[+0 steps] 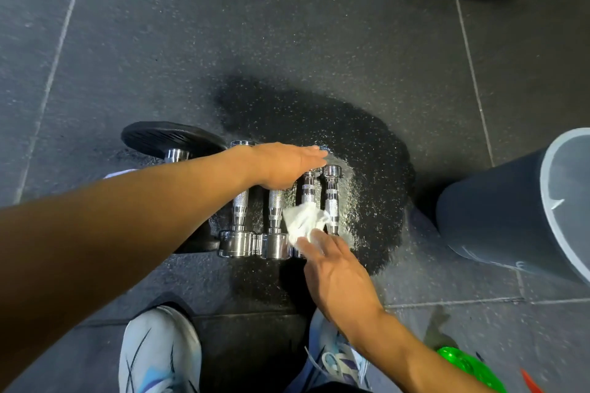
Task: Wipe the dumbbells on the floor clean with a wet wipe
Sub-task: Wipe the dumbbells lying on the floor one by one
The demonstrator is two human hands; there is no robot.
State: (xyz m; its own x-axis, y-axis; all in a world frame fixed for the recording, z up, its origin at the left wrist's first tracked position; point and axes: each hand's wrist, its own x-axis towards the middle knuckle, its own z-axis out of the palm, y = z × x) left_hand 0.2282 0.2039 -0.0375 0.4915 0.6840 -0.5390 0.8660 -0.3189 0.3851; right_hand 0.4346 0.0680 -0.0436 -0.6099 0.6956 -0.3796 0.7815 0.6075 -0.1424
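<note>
Head view, row of chrome dumbbells (274, 223) on wet dark floor (367, 169), left hand (284, 166) flat, fingers straight, resting on far ends, right hand (338, 274) pressing white wet wipe (305, 222) on a handle, fingers extended, grey bin (498, 217) at right.

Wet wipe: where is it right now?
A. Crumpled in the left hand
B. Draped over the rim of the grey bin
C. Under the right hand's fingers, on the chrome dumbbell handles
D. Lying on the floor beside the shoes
C. The white wet wipe lies across the chrome dumbbells' handles, with the right hand's fingers on its near edge; the left hand rests flat on the dumbbells' far ends.
</note>
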